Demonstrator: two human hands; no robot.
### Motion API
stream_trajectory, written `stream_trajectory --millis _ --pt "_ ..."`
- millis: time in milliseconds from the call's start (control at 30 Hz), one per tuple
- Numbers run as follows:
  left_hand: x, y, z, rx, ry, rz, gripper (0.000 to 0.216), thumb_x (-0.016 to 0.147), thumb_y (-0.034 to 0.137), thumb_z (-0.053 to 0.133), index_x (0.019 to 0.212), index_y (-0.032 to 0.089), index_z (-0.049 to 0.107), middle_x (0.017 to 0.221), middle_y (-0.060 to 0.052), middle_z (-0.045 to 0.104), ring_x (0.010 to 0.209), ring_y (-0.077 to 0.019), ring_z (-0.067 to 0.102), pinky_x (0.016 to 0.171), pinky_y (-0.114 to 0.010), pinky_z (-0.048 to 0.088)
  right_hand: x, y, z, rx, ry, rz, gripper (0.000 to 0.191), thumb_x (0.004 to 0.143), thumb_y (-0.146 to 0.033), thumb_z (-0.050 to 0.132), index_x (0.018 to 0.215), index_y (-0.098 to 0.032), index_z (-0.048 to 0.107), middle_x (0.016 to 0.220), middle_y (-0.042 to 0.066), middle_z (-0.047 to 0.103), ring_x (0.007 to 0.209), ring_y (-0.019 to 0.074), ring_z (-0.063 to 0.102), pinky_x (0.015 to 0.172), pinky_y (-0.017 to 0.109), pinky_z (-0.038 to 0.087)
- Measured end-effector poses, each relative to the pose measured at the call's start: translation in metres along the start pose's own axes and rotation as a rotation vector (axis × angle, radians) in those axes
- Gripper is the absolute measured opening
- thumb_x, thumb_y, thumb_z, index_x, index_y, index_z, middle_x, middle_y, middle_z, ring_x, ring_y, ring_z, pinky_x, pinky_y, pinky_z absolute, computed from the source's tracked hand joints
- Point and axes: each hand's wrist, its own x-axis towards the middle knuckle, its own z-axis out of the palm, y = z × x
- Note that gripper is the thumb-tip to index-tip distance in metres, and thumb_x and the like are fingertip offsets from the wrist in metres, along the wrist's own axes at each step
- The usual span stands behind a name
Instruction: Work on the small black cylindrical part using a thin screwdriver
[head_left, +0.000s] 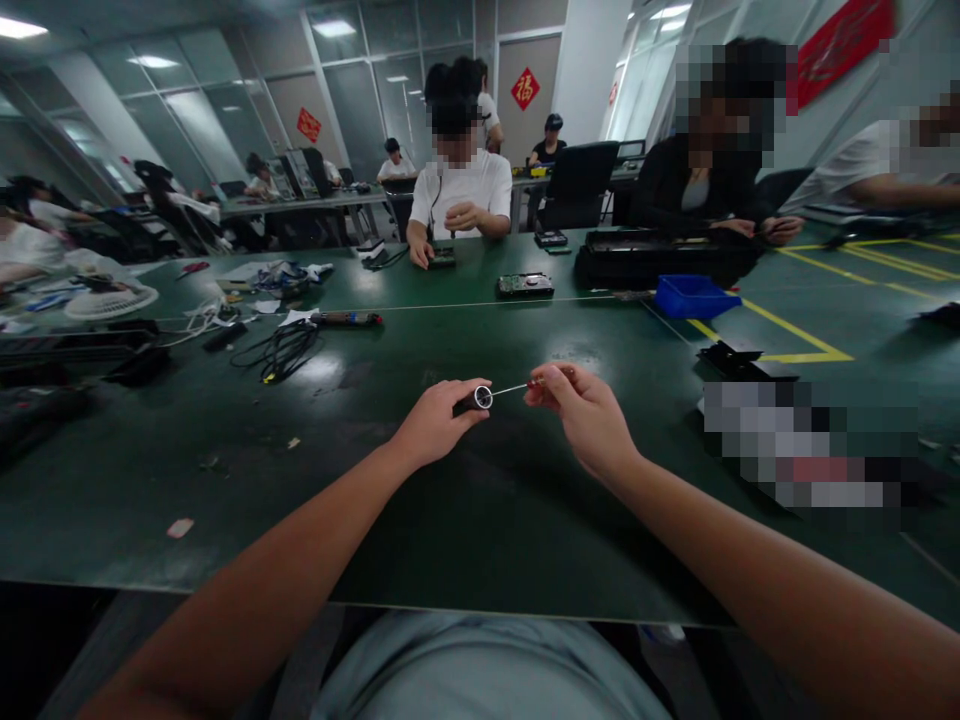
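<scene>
Above the green table, my left hand is closed around a dark cylindrical part whose round end has a bright silver rim and faces right. My right hand pinches the red handle of a thin screwdriver. Its metal shaft points left, and the tip reaches the rimmed end of the cylinder. How deep the tip sits inside cannot be made out. The fingers hide most of the cylinder's body and part of the handle.
Ahead lie a hard drive, a blue bin, a black cable and a stick-like tool. A white fan-like guard is at far left. Across the table a person in a white shirt handles a circuit board.
</scene>
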Motion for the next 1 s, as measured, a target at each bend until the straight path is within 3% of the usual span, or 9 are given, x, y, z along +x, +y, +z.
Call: stream_trajectory --millis 200,367,500,700,1000 --pt "0.004 -0.004 -0.002 0.017 -0.001 0.078 0.038 0.092 0.026 0.064 0.129 0.026 0.061 0.118 -0.005 0.069 0.109 -0.0222 0.06 0.101 -0.041 0.042 0.007 0.004 0.001 0.192 0.049 0.167 0.028 0.085 -0.048 0.066 0.085 -0.02 0.064 0.072 0.001 0.062 0.069 0.0154 0.061 0.077 0.036 0.056" --pt "0.009 -0.007 -0.005 0.138 -0.094 0.161 0.036 0.093 0.028 0.063 0.129 0.029 0.06 0.124 -0.003 0.067 0.119 -0.0237 0.056 0.109 -0.049 0.031 0.02 0.011 -0.009 0.201 0.027 0.364 0.025 0.092 -0.043 0.056 0.078 -0.022 0.058 0.061 -0.001 0.052 0.056 0.0148 0.052 0.069 0.037 0.058" --pt "0.009 -0.008 -0.004 0.156 -0.104 0.118 0.038 0.093 0.03 0.062 0.131 0.028 0.059 0.123 -0.005 0.067 0.116 -0.0239 0.057 0.106 -0.047 0.034 0.019 0.01 -0.01 0.097 0.022 0.242 0.024 0.091 -0.047 0.056 0.083 -0.024 0.057 0.066 0.001 0.055 0.06 0.0177 0.056 0.072 0.041 0.059" --pt "0.006 -0.006 -0.004 0.122 -0.1 0.087 0.041 0.092 0.029 0.064 0.132 0.027 0.059 0.121 -0.004 0.068 0.111 -0.0233 0.059 0.101 -0.043 0.039 0.013 0.007 -0.004 0.058 0.054 0.104 0.028 0.089 -0.049 0.059 0.088 -0.022 0.06 0.073 0.0 0.06 0.067 0.0155 0.06 0.07 0.035 0.055" --pt "0.005 -0.005 -0.002 0.108 -0.093 0.093 0.044 0.089 0.032 0.068 0.132 0.028 0.06 0.119 -0.003 0.069 0.108 -0.0231 0.06 0.102 -0.044 0.039 0.003 -0.003 -0.004 -0.291 -0.014 -0.142 0.024 0.097 -0.042 0.048 0.092 -0.021 0.058 0.072 0.0 0.063 0.068 0.0162 0.061 0.07 0.033 0.048"
